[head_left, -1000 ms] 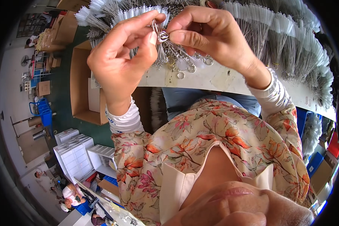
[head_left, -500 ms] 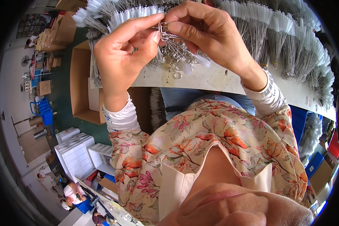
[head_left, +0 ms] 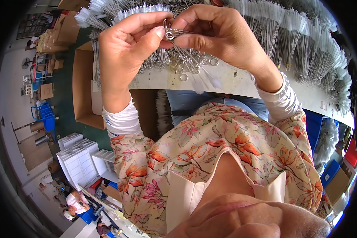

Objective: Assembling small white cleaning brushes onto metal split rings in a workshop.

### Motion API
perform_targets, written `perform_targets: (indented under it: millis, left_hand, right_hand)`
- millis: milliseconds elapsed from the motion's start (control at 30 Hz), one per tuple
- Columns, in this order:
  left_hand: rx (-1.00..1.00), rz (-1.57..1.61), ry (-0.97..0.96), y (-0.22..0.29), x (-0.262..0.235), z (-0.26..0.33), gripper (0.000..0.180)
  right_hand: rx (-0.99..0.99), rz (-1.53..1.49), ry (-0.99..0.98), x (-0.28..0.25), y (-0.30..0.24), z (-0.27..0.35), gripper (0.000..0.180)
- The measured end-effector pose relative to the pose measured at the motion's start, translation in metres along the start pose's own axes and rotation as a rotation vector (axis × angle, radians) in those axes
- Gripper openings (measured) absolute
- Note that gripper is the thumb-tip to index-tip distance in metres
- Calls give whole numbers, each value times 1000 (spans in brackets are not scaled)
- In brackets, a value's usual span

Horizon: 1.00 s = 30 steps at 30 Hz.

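Left hand (head_left: pixel 127 47): thumb and forefinger pinching a metal ring (head_left: pixel 165 23) | right hand (head_left: pixel 225 35): fingertips pinching wire-handled brushes (head_left: pixel 214 81) beside it | both held above the white tabletop (head_left: pixel 246 81) | from here, some loops look threaded, count unclear; loose rings (head_left: pixel 184 77) and brush bundles (head_left: pixel 303 47) lie unjoined

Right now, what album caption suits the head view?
Left hand and right hand hold looped metal wire above a pale table bearing bundled brushes.
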<state>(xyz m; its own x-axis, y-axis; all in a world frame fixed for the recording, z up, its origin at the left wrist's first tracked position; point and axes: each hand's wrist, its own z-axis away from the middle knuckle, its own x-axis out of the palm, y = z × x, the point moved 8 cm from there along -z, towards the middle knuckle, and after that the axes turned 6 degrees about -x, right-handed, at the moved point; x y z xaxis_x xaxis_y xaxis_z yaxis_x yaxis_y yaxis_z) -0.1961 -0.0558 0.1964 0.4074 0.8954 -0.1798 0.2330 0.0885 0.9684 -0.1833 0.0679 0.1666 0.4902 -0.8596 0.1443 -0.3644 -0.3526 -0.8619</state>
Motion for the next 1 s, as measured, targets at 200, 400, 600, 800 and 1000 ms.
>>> perform_targets:
  millis: [200,400,600,800,1000]
  left_hand:
    - [7,8,56,-10,-5,-3,27]
    - [-12,289,0,-27,-5,-8,31]
    - [122,98,144,-10,7,-1,29]
    - [243,-136,228,-5,7,11,26]
    - [269,-194,208,1,9,11,26]
  right_hand:
    - [-663,1009,130,12,-48,8,20]
    - [-792,1227,166,17,-45,15,30]
    - [-371,680,313,-12,-32,3,11]
    - [-379,560,263,-13,-32,5,9]
    - [-400,642,147,-12,-40,5,15]
